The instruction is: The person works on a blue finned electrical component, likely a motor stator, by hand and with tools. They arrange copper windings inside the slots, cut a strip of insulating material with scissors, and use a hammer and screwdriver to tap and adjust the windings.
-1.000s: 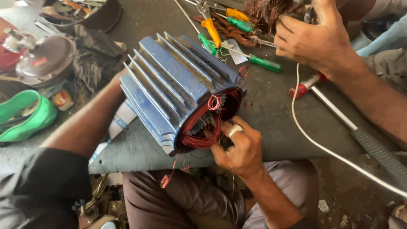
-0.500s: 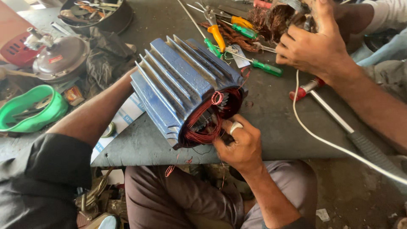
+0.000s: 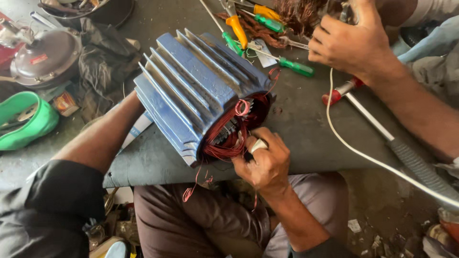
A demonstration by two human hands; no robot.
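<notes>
Blue finned motor housing [image 3: 196, 91] lies on its side on the grey tabletop [image 3: 306, 138], slightly closer in view than a second ago. Right hand [image 3: 263, 162] stays at the copper winding [image 3: 229, 138], fingers clamped on a small dark tool, still working the coil. Left hand hidden behind the housing; grip can't tell. Another person's hand [image 3: 354, 40] works at the far edge.

Head cam, steep down, close.

Grey worktable [image 3: 306, 138], littered dirt floor [image 3: 382, 210]
</notes>
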